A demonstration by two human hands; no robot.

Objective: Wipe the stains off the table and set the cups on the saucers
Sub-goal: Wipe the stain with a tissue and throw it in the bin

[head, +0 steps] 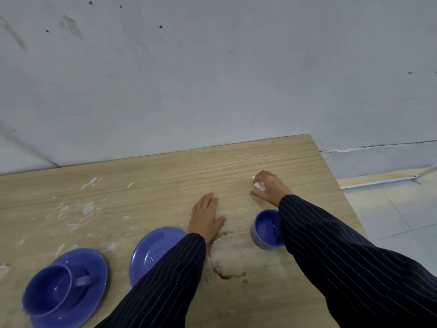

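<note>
My left hand [205,217] lies flat and open on the wooden table [165,171], palm down. My right hand [270,187] is farther back and to the right, fingers closed around a small wad of white tissue [258,184]. A brown stain [224,263] with a smeared wet patch spreads between my forearms. One blue cup [268,229] stands on the bare table beside my right sleeve. An empty blue saucer [153,252] is partly under my left sleeve. Another blue cup [50,292] sits on a blue saucer [94,259] at the front left.
White tissue scraps and smears [87,207] litter the left part of the table. The table's far edge meets a grey wall [212,79]. Its right edge drops to a tiled floor [383,209].
</note>
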